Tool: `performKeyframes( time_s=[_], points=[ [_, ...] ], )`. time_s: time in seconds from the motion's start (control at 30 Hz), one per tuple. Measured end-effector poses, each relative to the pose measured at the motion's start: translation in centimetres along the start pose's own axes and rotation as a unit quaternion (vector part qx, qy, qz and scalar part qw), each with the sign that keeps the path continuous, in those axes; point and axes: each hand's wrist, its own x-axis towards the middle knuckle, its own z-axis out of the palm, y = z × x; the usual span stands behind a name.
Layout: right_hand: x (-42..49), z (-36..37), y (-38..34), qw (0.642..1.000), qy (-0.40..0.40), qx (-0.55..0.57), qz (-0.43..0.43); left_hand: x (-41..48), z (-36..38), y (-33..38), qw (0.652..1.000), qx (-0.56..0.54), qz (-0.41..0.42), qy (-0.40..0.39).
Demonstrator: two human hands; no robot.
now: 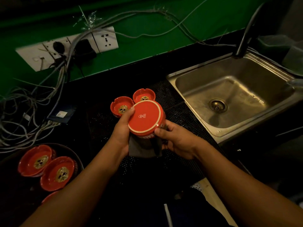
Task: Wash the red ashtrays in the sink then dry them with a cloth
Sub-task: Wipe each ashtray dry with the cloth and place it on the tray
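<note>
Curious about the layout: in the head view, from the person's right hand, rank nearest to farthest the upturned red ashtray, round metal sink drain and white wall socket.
1. The upturned red ashtray: held by the right hand, just to its left.
2. The round metal sink drain: to the right, in the basin.
3. The white wall socket: far back left, on the green wall.

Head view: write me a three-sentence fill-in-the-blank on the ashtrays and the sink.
The left hand and right hand hold an ashtray turned ___ down.
Behind it, ___ ashtrays stand upright on the mat.
The sink holds ___ ashtrays.
Missing words: upside; two; no.
</note>
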Motion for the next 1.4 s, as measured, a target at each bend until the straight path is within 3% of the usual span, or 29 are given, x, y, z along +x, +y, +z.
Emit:
performKeyframes(
  time_s=[0.13, 0.23, 0.37, 0.53, 0.63, 0.73, 0.77, 0.83, 0.87, 0.97, 1.2, 1.3, 1.4],
  points=[
    [-0.5, -0.5, -0.2, 0.997, -0.019, 0.069, -0.003, -0.1, -0.9, -0.1, 0.997, 0.07, -0.006, 0.011],
    [-0.9, -1.2, -0.4, 0.997, 0.005, 0.071, -0.013, -0.2, -1.7, 0.3, 0.999, 0.037, 0.002, 0.001],
    [-1.0, -2.0, 0.1, 0.984, 0.142, 0.105, -0.013, -0.6, -1.4, 1.7, 0.996, 0.06, 0.043, -0.042],
    [-0.7, -3.3, -1.0, 0.938, 0.286, 0.169, -0.103, -1.2, -0.7, 2.0, 0.959, 0.27, 0.089, -0.001],
    [-0.2, -2.6, -2.9, 0.932, 0.298, 0.08, -0.189, -1.7, 0.2, 1.2, 0.954, 0.287, 0.07, 0.044],
    [-0.8, 0.4, -3.9, 0.938, 0.21, -0.129, -0.242, -1.8, 1.6, 0.3, 0.951, 0.298, 0.071, 0.05],
    [-1.2, 1.5, -3.7, 0.93, 0.165, -0.226, -0.238, -1.8, 1.9, 0.1, 0.954, 0.285, 0.085, 0.039],
    [-1.5, 2.7, -2.8, 0.87, 0.109, -0.428, -0.219, -1.7, 2.1, 0.1, 0.962, 0.244, 0.122, 0.021],
    [-1.5, 2.9, -2.3, 0.857, 0.089, -0.46, -0.214, -1.7, 1.9, 0.1, 0.96, 0.245, 0.135, 0.019],
    [-1.1, 2.6, -2.5, 0.929, 0.11, -0.303, -0.182, -1.9, 1.2, 0.3, 0.945, 0.296, 0.141, -0.011],
    [-0.7, 1.7, -3.4, 0.968, 0.186, -0.164, -0.046, -2.3, 1.0, 1.9, 0.966, 0.23, 0.116, 0.005],
    [-0.8, 2.3, -3.7, 0.935, 0.223, -0.259, -0.096, -1.9, 0.9, 1.9, 0.969, 0.215, 0.118, 0.023],
    [-0.9, 3.0, -4.0, 0.868, 0.207, -0.411, -0.187, -2.1, 1.5, 1.7, 0.963, 0.237, 0.128, -0.013]
  ],
)
